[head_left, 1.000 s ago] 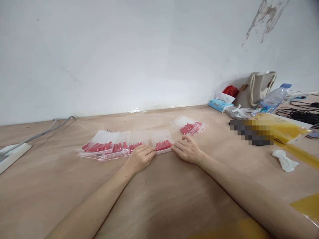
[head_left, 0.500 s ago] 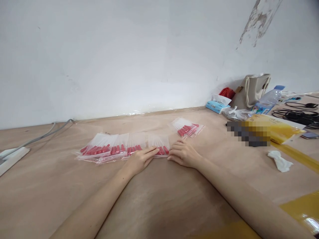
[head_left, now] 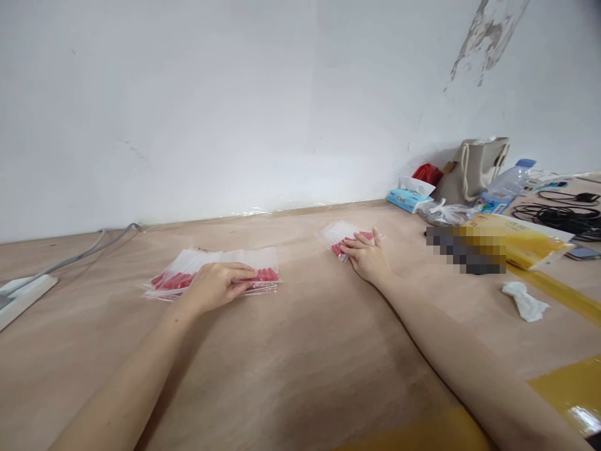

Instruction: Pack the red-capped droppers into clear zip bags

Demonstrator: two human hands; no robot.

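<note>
A row of clear zip bags (head_left: 185, 260), overlapping one another, lies on the table left of centre. Each holds several slim pieces with red ends. My left hand (head_left: 218, 285) is closed at the row's right end, thumb and fingers pinching the lower part of a zip bag (head_left: 263, 260). Its palm hides some of the bags behind it. Farther right is a smaller pile of the same bags (head_left: 342, 232). Across this pile lies my right hand (head_left: 369, 257), fingers spread and touching the bags from above.
Along the wall at right stand a blue tissue pack (head_left: 408, 199), a beige bag (head_left: 474, 169) and a plastic bottle (head_left: 509, 185). Nearer are a yellow packet (head_left: 526, 241), black cables (head_left: 558, 219) and a crumpled tissue (head_left: 524, 302). A white power strip (head_left: 35, 294) with a grey cord is at left.
My left hand has moved left with the rightmost bag, which now overlaps the row. My right hand has left that bag and moved up and right onto the smaller pile, its fingers spreading.
</note>
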